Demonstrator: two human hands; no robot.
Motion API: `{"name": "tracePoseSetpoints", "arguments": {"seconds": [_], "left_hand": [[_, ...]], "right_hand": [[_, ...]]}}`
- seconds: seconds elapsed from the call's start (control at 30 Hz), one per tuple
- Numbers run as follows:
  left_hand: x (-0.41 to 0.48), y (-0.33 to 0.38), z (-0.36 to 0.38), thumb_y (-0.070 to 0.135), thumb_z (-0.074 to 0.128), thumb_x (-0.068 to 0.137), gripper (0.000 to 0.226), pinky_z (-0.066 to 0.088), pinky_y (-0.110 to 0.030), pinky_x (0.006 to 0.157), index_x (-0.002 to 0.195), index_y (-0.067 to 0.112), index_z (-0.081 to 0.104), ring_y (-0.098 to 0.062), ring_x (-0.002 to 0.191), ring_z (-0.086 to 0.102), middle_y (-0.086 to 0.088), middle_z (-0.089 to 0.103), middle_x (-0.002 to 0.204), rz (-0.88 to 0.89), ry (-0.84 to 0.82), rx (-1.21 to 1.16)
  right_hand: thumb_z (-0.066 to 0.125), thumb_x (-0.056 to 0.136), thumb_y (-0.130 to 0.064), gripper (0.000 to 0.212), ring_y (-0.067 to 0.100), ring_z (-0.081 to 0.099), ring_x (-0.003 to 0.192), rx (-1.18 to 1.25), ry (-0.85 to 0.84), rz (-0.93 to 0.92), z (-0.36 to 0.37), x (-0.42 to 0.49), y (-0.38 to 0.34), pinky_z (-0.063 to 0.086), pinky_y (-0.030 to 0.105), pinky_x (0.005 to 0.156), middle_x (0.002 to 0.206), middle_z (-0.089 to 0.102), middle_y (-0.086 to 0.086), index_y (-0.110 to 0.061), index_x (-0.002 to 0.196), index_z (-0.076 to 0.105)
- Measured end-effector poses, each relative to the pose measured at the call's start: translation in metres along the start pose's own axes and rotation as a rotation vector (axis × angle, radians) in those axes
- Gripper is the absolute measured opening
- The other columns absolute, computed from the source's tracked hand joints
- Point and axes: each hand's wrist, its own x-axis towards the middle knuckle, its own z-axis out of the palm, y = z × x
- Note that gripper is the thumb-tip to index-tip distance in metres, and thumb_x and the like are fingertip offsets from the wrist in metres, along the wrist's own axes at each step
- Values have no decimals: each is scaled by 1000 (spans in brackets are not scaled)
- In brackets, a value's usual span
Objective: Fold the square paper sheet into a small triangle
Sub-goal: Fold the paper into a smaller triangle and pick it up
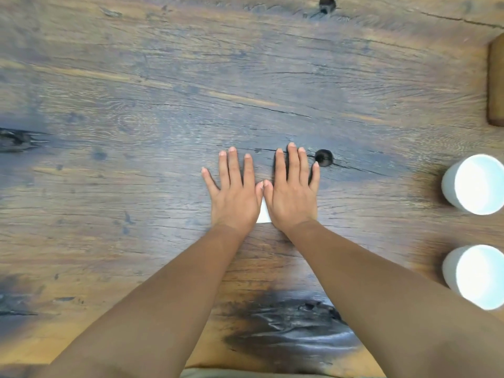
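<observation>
Left hand (234, 197): lying flat and palm down on the worktop (136, 110), fingers stretched wide and slightly fanned, gripping nothing, thumb tip touching the other thumb.
Right hand (293, 197): lying flat and palm down just beside the left hand, fingers straight and close together, spread open, gripping nothing.
Paper (264, 215): lying on the worktop under both palms, being pressed down; only a small white wedge showing in the gap between the two hands, near the wrists; folded shape hidden, cannot tell.
Worktop: dark, weathered wood with knots and cracks, carrying everything in view.
Knot hole (323, 157): sitting in the wood just beyond the right hand's little finger, on the side away from the left hand.
Far cup (474, 184): white, standing well apart from the paper, out past the right hand, at about the level of the fingers.
Near cup (476, 275): white, standing well apart from the paper, out past the right forearm, closer to the person than the far cup.
Wooden block (495, 83): brown, lying at the edge of view, far beyond the far cup from the paper.
</observation>
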Motion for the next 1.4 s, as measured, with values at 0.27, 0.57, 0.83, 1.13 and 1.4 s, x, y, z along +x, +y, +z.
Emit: {"name": "tracePoseSetpoints", "arguments": {"seconds": [0.27,0.57,0.83,1.13,1.4], "left_hand": [[2,0,3,47,15,101,63,2,-70,114,154,13,14,-36,151,-1,-19,5,163,1,-9,11],[-2,-4,-6,42,25,101,55,-2,-60,119,152,20,26,-24,152,2,-9,13,164,-19,58,-149],[-3,-12,-27,34,32,104,45,0,-53,119,146,17,37,-17,151,6,-1,19,163,-15,36,-346],[-33,-21,-56,23,62,92,22,48,-42,87,110,11,61,-27,99,57,-8,55,112,-86,-169,-490],[-59,-8,-51,22,68,88,29,49,-40,81,109,16,50,-25,105,55,-4,52,115,-256,-187,-403]], "right_hand": [[24,96,-45,66,30,5,151,23,15,5,5,2,1,8,58,119,164,10,13,-13,154,16],[24,101,-48,62,24,4,152,198,-16,-55,-13,-3,13,6,52,121,165,10,6,-17,154,21],[62,88,-36,46,28,41,129,246,-41,-114,-41,-16,15,33,45,108,138,45,9,-14,127,53],[63,88,-37,42,26,50,115,307,-187,24,-50,-34,2,43,41,95,122,51,5,-17,125,52],[66,88,-31,41,29,53,113,258,-299,90,-58,-26,-5,48,42,91,122,52,9,-15,122,50]]}}
